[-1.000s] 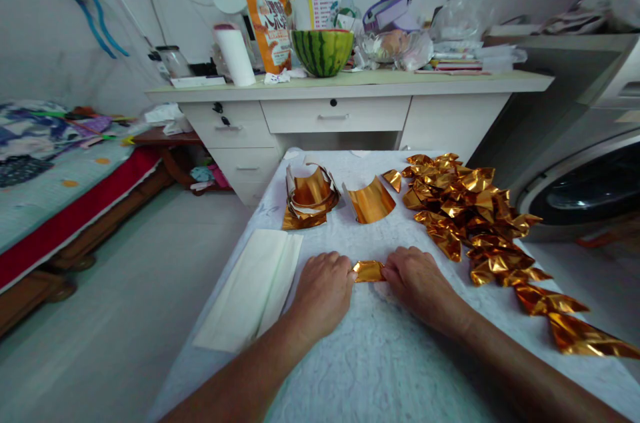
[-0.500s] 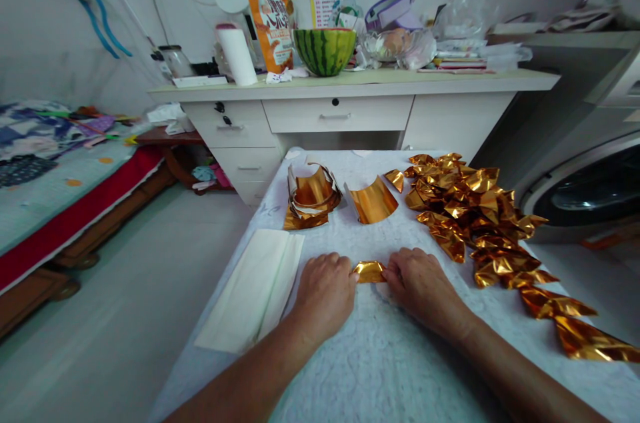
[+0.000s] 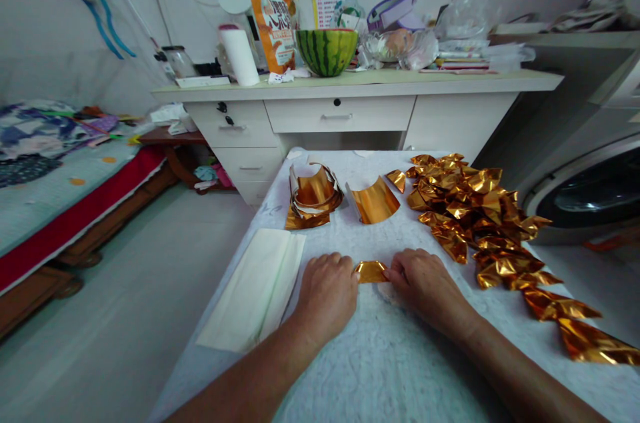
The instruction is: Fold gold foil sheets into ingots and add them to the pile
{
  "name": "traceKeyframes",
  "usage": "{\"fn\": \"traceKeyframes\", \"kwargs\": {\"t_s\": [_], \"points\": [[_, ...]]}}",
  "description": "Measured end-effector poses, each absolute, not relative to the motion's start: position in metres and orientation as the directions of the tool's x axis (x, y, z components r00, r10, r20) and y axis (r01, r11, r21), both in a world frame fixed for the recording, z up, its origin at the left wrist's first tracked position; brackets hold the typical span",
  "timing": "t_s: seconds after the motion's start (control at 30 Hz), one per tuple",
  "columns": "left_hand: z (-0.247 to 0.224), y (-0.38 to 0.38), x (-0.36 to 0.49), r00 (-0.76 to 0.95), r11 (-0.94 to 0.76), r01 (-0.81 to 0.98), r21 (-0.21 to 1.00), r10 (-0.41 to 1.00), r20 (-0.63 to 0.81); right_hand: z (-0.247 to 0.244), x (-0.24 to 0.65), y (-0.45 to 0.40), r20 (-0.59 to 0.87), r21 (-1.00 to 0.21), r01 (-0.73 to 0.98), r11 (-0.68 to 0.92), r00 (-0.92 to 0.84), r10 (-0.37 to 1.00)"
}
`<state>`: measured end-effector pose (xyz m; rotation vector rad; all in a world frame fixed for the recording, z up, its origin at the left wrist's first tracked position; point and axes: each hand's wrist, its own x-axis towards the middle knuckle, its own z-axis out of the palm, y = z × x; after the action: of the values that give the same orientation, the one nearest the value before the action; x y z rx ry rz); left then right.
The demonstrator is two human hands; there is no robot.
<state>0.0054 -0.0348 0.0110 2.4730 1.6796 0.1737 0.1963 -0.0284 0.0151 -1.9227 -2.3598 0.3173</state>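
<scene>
A small folded piece of gold foil paper (image 3: 372, 272) is stretched between my two hands, just above or on the cloth-covered table (image 3: 350, 356). My left hand (image 3: 330, 286) pinches its left end, and my right hand (image 3: 417, 280) pinches its right end. Both sets of fingertips are partly hidden behind the knuckles. Beyond the hands lie a curled stack of gold foil sheets (image 3: 314, 193) and one loose curved gold sheet (image 3: 375, 202). To the right spreads a heap of folded gold foil pieces (image 3: 465, 200).
White folded paper (image 3: 255, 290) lies left of my left hand. A white desk (image 3: 340, 86) stands behind the table, bearing a cut watermelon (image 3: 327, 52), an orange snack bag (image 3: 274, 23) and a paper roll (image 3: 241, 56). A washing machine (image 3: 565, 143) is at right, a bed (image 3: 65, 196) at left.
The view has shifted very slightly. Both hands keep their hold on the gold foil piece, which looks a little flatter and wider now.
</scene>
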Motion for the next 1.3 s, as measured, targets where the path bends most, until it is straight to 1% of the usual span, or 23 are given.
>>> {"fn": "traceKeyframes", "kwargs": {"t_s": [0.23,0.37,0.47,0.6,0.7,0.8,1.0,1.3], "points": [[0.012,-0.036,0.002,0.32,-0.32,0.919,0.229,0.947,0.039,0.013,0.199,-0.026,-0.065,-0.222,0.958,0.182,-0.201,0.977],[0.011,-0.033,-0.003,0.285,-0.281,0.89,0.36,0.958,0.042,0.011,0.202,-0.025,-0.047,-0.211,0.958,0.195,-0.209,0.977],[0.008,-0.03,-0.006,0.324,-0.306,0.838,0.452,0.945,0.04,0.008,0.204,-0.026,-0.014,-0.217,0.955,0.201,-0.209,0.978],[0.005,-0.027,-0.008,0.39,-0.35,0.786,0.509,0.92,0.03,0.004,0.201,-0.03,0.066,-0.296,0.93,0.218,-0.208,0.976],[0.005,-0.026,-0.008,0.398,-0.353,0.78,0.516,0.917,0.027,0.004,0.195,-0.033,0.128,-0.351,0.868,0.351,-0.327,0.936],[0.007,-0.026,-0.007,0.396,-0.35,0.785,0.512,0.918,0.02,0.005,0.19,-0.034,0.128,-0.375,0.819,0.434,-0.418,0.9],[0.009,-0.025,-0.007,0.403,-0.366,0.794,0.485,0.915,0.03,0.008,0.18,-0.037,0.118,-0.366,0.861,0.353,-0.333,0.935],[0.004,-0.024,-0.004,0.377,-0.355,0.799,0.486,0.925,0.056,0.011,0.167,-0.038,0.095,-0.206,0.932,0.299,-0.285,0.954]]}}
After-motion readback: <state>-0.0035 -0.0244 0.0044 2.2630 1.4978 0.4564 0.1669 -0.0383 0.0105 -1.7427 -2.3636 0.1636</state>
